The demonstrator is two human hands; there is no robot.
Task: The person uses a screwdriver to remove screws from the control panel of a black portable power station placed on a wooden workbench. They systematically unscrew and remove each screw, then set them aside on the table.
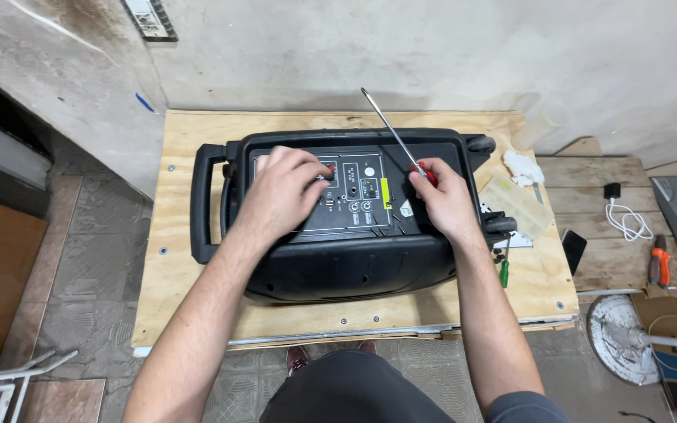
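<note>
Portable speaker [338,227] lying on its back across the plywood tabletop [190,298], control panel [346,192] facing up. Left hand [280,196] presses flat on the panel, fingers curled over a knob. Right hand [444,200] has its grip closed around a red-handled screwdriver [397,137], shaft angled up and away. That black plastic shell looks bulky, rigid and fairly heavy; the side carry handle [201,204] is the obvious place to lift. A green screwdriver [504,270] lies beside it.

Even, soft overhead light — sharp focus, wide-angle edge bowing
</note>
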